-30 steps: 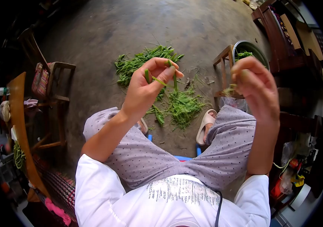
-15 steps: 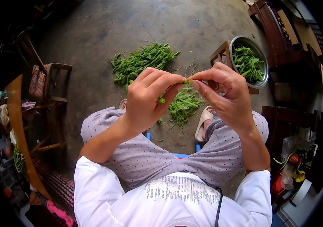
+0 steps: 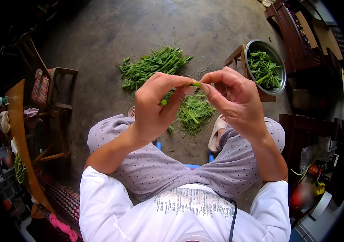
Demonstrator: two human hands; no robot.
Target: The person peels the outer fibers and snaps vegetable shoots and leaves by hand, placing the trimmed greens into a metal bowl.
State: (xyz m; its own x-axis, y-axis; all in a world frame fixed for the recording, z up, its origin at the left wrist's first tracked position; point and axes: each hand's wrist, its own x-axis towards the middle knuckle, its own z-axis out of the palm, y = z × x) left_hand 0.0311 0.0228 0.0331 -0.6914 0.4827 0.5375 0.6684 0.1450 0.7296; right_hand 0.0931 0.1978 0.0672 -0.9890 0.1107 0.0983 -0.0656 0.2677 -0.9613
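My left hand (image 3: 156,107) is closed on a green stem (image 3: 164,102), whose cut end shows below the fingers. My right hand (image 3: 236,101) pinches the stem's other end, and the fingertips of both hands nearly meet. Beyond my left hand a heap of leafy green stems (image 3: 152,66) lies on the floor. Below and between the hands is a smaller pile of thin green scraps (image 3: 194,115). At the right, a metal basin (image 3: 283,76) holds green pieces.
A wooden stool (image 3: 236,54) stands beside the basin. On the left are a wooden chair (image 3: 61,70) and a wooden table edge (image 3: 17,117). Dark wooden furniture (image 3: 284,36) stands at the right. My sandalled foot (image 3: 217,135) is near the scraps.
My right hand has come in from the right to meet my left hand and now pinches the stem. The basin, earlier partly hidden behind it, shows fully.
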